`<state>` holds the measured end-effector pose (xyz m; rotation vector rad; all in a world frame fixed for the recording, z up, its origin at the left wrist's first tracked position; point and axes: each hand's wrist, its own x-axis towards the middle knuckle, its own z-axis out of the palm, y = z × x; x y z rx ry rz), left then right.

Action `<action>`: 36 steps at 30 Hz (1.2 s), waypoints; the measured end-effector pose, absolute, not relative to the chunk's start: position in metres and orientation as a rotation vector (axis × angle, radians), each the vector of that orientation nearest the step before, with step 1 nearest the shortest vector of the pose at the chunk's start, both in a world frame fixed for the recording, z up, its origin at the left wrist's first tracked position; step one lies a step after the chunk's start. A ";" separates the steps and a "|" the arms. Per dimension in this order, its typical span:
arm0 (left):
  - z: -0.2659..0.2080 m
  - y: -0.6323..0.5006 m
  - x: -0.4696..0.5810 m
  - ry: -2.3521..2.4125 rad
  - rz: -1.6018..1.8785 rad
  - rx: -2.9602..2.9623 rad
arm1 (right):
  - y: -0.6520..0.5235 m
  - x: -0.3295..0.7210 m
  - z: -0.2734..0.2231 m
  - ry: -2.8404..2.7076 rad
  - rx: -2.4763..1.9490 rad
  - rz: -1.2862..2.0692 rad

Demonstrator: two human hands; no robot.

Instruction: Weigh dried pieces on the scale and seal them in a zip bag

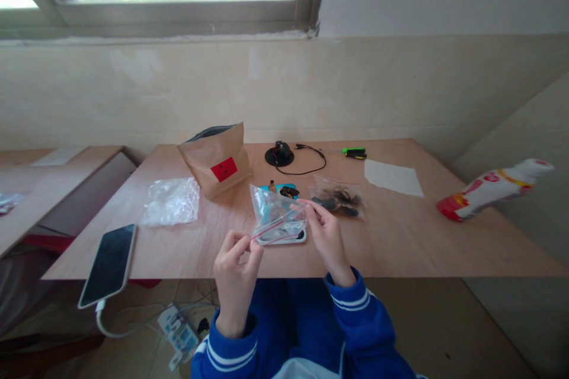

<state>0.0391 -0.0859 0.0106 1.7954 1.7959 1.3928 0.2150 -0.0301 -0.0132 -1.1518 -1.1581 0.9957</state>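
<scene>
Two sides of a clear zip bag (278,213) I see pinched: my left grip (237,256) and right grip (326,234) are closed on it above the bench (391,237).

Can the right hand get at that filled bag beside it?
Probably yes: nothing seems to block the filled bag, but the right hand would likely need to release the clear bag first.

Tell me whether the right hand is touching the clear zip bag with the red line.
Touching. The head view shows the thumb and fingers of the right hand pinching the clear zip bag at its right edge, with no gap.
</scene>
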 end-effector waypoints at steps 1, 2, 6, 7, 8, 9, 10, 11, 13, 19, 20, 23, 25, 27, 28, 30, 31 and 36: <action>0.013 -0.085 0.038 1.798 1.407 1.772 | -0.029 0.216 -0.009 -1.239 -1.122 0.995; 0.015 -0.085 0.037 1.805 1.412 1.748 | -0.028 0.216 -0.006 -1.329 -1.087 0.990; 0.019 -0.081 0.034 1.855 1.356 1.640 | -0.015 0.213 -0.008 -1.638 -1.090 0.899; 0.019 -0.079 0.033 1.872 1.340 1.610 | -0.008 0.212 -0.013 -1.694 -1.165 0.833; 0.019 -0.078 0.032 1.889 1.323 1.582 | 0.000 0.210 -0.019 -1.753 -1.259 0.753; 0.018 -0.076 0.030 1.908 1.307 1.553 | 0.008 0.207 -0.026 -1.823 -1.355 0.671; 0.018 -0.075 0.029 1.924 1.291 1.526 | 0.016 0.204 -0.032 -1.896 -1.441 0.596; 0.018 -0.073 0.028 1.940 1.276 1.501 | 0.024 0.202 -0.037 -1.965 -1.512 0.536; 0.017 -0.071 0.027 1.970 1.255 1.458 | 0.038 0.197 -0.043 -2.080 -1.599 0.465; 0.018 -0.067 0.026 2.008 1.244 1.387 | 0.048 0.197 -0.052 -2.114 -1.576 0.500; 0.018 -0.067 0.026 2.010 1.247 1.379 | 0.046 0.198 -0.055 -2.091 -1.550 0.484; 0.018 -0.067 0.028 1.999 1.265 1.369 | 0.040 0.202 -0.063 -2.031 -1.462 0.419; 0.017 -0.066 0.029 1.977 1.276 1.365 | 0.037 0.203 -0.068 -1.994 -1.435 0.369; 0.016 -0.067 0.030 1.964 1.282 1.358 | 0.035 0.203 -0.072 -1.956 -1.433 0.317; 0.016 -0.067 0.030 1.964 1.282 1.354 | 0.035 0.203 -0.074 -1.939 -1.430 0.298; 0.016 -0.066 0.031 1.965 1.281 1.349 | 0.036 0.204 -0.075 -1.906 -1.416 0.286; 0.016 -0.066 0.031 1.966 1.278 1.345 | 0.037 0.205 -0.075 -1.891 -1.408 0.294; 0.021 -0.061 0.031 1.990 1.263 1.329 | 0.042 0.213 -0.072 -1.740 -1.374 0.369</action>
